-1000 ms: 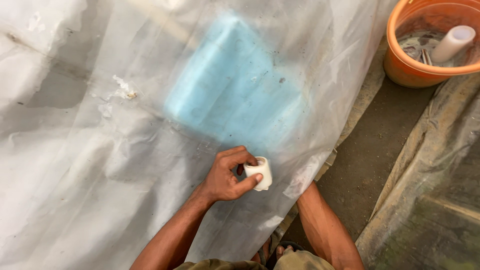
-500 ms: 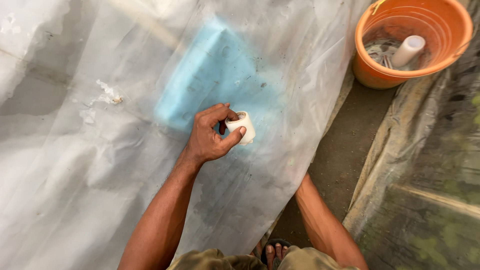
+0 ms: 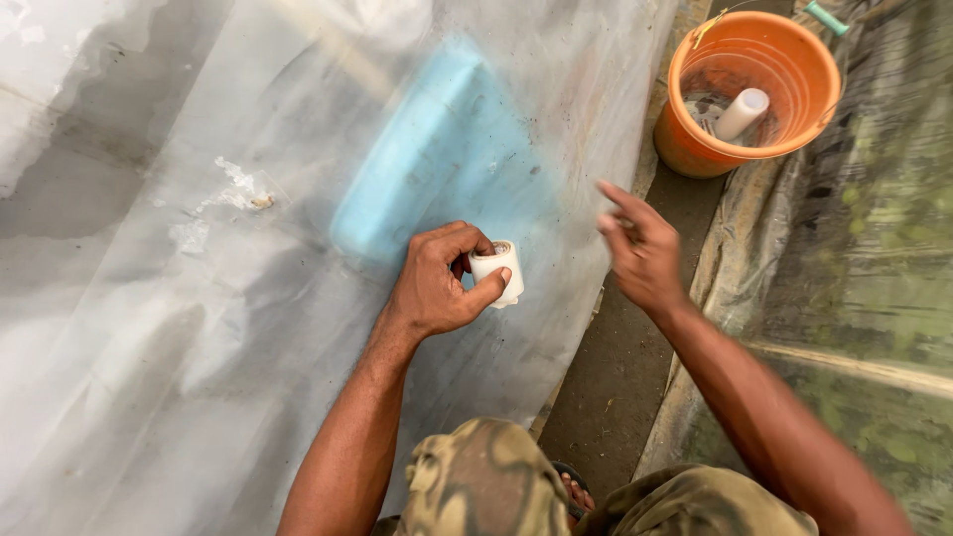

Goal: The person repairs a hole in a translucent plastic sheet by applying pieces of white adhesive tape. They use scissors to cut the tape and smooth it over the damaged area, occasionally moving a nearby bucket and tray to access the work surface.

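A: What is the biggest thing here?

B: A big see-through plastic sheet (image 3: 199, 328). It is spread behind the left hand (image 3: 437, 283) and fills that whole side. A blue block (image 3: 437, 164) shows through it, just above the hand.

A: What is past the sheet?

B: Its edge runs down just right of the hand. Then comes a strip of dark bare ground (image 3: 635, 347). More plastic (image 3: 864, 228) hangs on the far side of it, with green behind.

A: Is there room to move?

B: The ground strip is narrow. Up at its far end, well away from both hands, sits an orange bucket (image 3: 764, 149) with a white tube (image 3: 740, 112) inside.

A: What does the left hand hold?

B: A small white roll (image 3: 496, 273). The fingers are curled tight round it, with the thumb under it. The roll is pressed close to the sheet, near the sheet's edge.

A: And the right hand (image 3: 640, 248)?

B: It is in the air over the ground strip, to the right of the roll and not touching it. The fingers are spread open and hold nothing. It looks blurry.

A: What is lowest down?

B: Knees in spotted green trousers (image 3: 496, 486), below the hands.
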